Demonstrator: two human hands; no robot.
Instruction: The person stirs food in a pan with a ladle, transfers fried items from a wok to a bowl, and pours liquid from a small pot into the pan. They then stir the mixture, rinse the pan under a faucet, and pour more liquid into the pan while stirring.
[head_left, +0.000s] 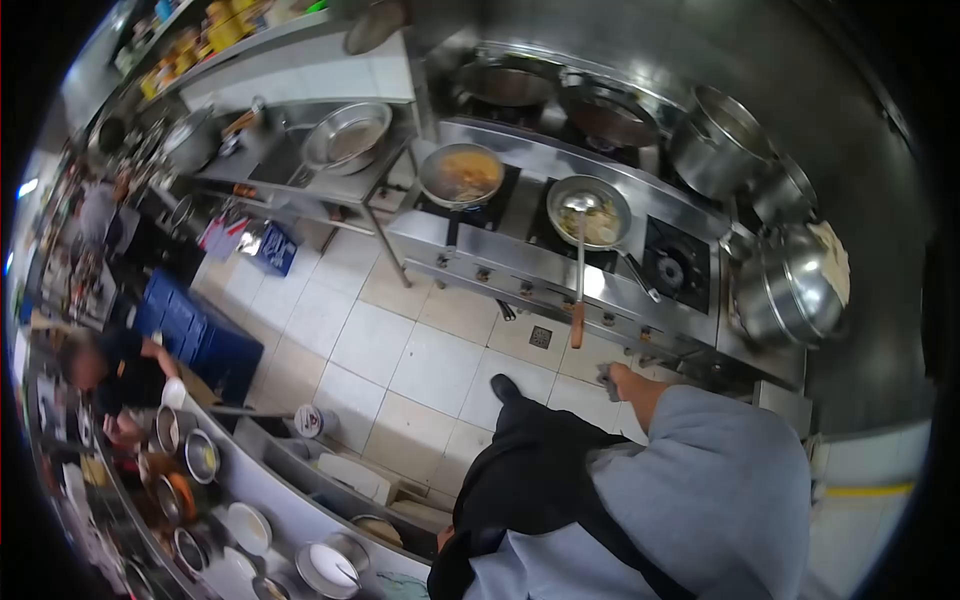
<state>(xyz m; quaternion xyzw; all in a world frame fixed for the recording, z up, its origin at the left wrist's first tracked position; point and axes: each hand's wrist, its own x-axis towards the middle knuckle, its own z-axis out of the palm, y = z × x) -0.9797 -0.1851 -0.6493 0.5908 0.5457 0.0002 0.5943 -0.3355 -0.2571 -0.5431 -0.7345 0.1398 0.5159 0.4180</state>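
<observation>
My right hand (623, 380) is held out low in front of the stove's front edge, closed around a crumpled grey cloth (606, 378). Only a small part of my left hand (444, 537) shows past my black apron, beside the counter; its fingers are hidden. Closest to my right hand on the stove is a pan (612, 188) of pale food in liquid. A ladle (580, 265) with a wooden handle end rests in it, sticking out over the front edge. Left of it, another pan (478, 160) holds orange-yellow food.
Large pots (718, 150) and a big steel bowl (785, 290) stand at the stove's right end. A wide metal basin (348, 137) sits on the side table. Behind the bowl-laden counter (290, 490) is another person (130, 370). A blue crate (200, 335) stands on the tiled floor.
</observation>
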